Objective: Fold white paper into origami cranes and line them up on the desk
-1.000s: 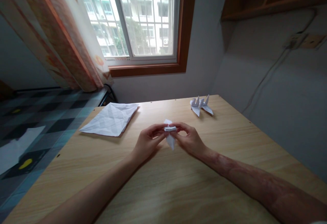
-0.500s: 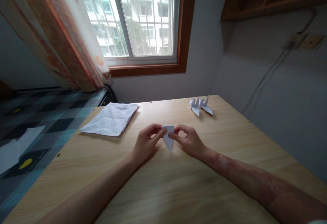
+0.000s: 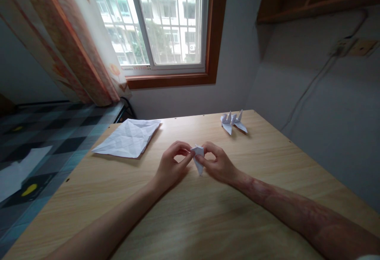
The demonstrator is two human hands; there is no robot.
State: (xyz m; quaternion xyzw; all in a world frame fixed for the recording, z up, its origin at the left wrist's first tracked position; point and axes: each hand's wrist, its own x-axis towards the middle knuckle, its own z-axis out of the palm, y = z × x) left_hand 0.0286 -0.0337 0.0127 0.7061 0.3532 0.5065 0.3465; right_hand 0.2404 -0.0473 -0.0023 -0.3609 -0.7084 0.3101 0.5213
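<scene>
Between my two hands is a small piece of folded white paper (image 3: 199,165), its narrow point hanging down toward me and its top edge opened into a peak. My left hand (image 3: 174,162) pinches its upper left side between thumb and index finger. With the thumb across its front, my right hand (image 3: 219,162) grips the right side. The fingers behind the paper are partly hidden. Two folded paper cranes (image 3: 233,123) stand close together near the table's far right corner.
Creased white paper sheets (image 3: 130,139) lie at the far left of the wooden table (image 3: 178,220). Left of the table is a bed with a checked cover (image 3: 59,133) and more white paper (image 3: 20,171) on it. A window (image 3: 172,22) and a wall stand behind.
The flat top edge of the folded paper has opened into a pointed shape at the left. My left hand has shifted slightly to the right, while my right hand stays nearly still.
</scene>
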